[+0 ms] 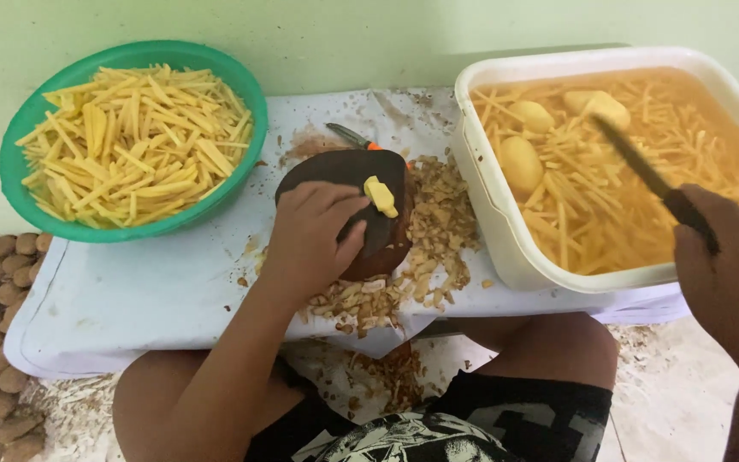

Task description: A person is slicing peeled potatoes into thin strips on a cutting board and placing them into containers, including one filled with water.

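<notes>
Green bowl (19, 184), yellow potato piece (380, 196)

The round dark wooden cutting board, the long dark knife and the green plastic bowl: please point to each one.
round dark wooden cutting board (335, 167): head view, bare top surface.
long dark knife (635, 158): head view, middle of blade.
green plastic bowl (130, 231): head view, front rim.

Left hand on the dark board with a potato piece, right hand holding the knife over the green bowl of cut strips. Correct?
Not quite. In the head view the right hand holds the knife over the white tub of water and potato strips, not the green bowl. The left hand is on the dark board.
</notes>
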